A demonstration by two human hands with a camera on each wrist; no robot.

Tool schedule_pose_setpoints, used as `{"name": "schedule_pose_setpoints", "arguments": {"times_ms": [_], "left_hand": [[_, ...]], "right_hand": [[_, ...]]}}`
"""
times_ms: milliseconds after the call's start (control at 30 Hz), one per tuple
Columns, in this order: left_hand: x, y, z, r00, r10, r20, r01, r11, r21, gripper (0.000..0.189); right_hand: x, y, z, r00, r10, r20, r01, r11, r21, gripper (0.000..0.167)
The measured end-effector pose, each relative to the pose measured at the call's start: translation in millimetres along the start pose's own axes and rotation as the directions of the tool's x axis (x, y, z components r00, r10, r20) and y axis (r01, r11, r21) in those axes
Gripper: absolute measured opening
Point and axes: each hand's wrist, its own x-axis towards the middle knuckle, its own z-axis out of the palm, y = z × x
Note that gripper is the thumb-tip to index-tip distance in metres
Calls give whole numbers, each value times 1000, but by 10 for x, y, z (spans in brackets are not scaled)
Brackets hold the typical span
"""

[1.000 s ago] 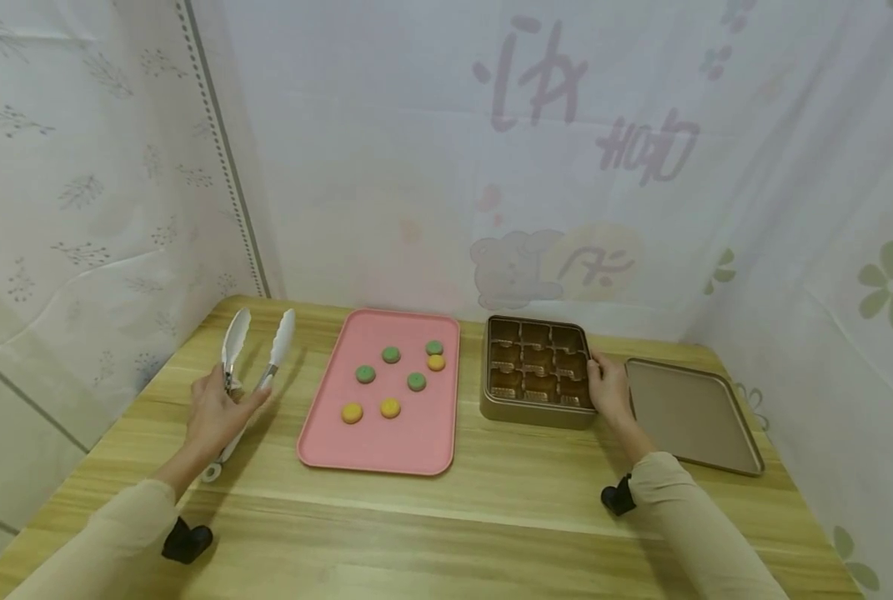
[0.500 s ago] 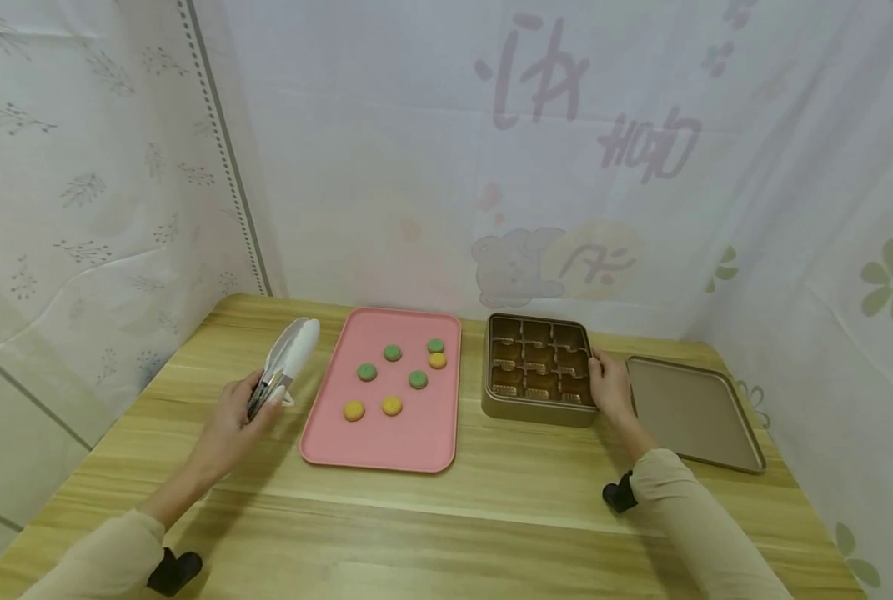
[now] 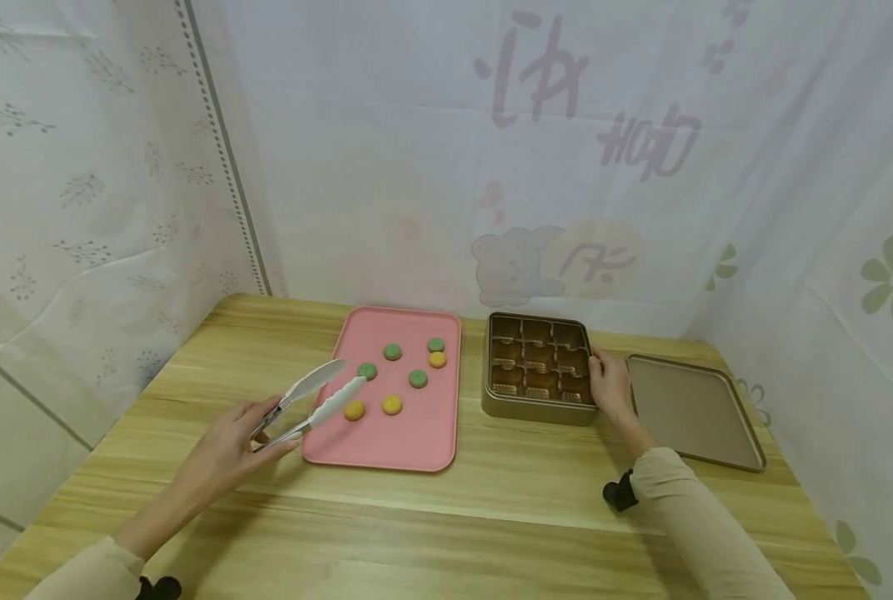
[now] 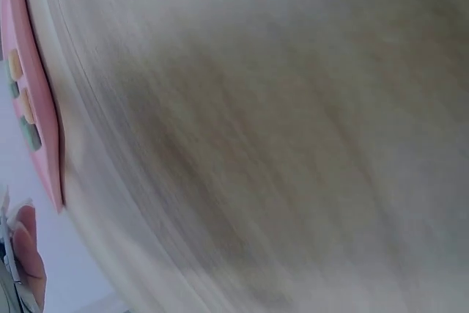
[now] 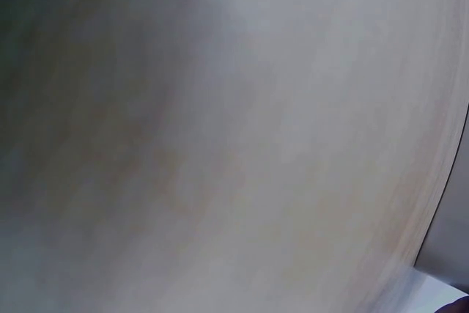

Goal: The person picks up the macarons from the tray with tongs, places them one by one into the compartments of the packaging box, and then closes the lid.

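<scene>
My left hand [image 3: 224, 450] grips a pair of tongs [image 3: 332, 407] with white tips, spread apart and pointing right over the left edge of a pink tray [image 3: 408, 446]. Several green macarons [image 3: 392, 352] and yellow macarons [image 3: 392, 405] lie scattered on that tray; nothing is between the tong tips. On the right, my right hand [image 3: 609, 387] holds the right side of a bronze square tin [image 3: 538, 412]. Its brown divided insert [image 3: 539, 357] has vacant compartments. The left wrist view catches only part of the hand [image 4: 31, 262] and tongs [image 4: 9, 251].
A flat bronze lid [image 3: 689, 408] lies right of the tin, beyond my right hand. The wooden table [image 3: 386, 533] meets a printed cloth backdrop [image 3: 356, 167] behind and at both sides. In the right wrist view, the tin's wall [image 5: 453, 232] shows at the edge.
My left hand has brought the tongs rightward from the table's left side to the tray's edge. They closed together midway and are now spread again. My right hand stays on the tin.
</scene>
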Motion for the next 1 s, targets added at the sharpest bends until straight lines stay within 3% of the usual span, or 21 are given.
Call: {"name": "schedule_pose_setpoints", "arguments": {"times_ms": [133, 400, 667, 1000], "left_hand": [[-40, 18, -58, 1000, -14, 27, 12, 998, 67, 60], [-65, 16, -98, 997, 57, 60, -65, 989, 135, 57], [-34, 70, -147, 986, -1, 169, -30, 983, 180, 62], [55, 106, -177, 971, -29, 235, -20, 978, 205, 61]], "right_hand": [[-1, -2, -8, 1000, -6, -4, 6, 1000, -3, 38], [0, -2, -18, 1000, -4, -4, 4, 1000, 3, 38], [3, 5, -11, 1000, -1, -6, 1, 1000, 0, 38], [-6, -4, -11, 1000, 9, 10, -9, 1000, 3, 39]]}}
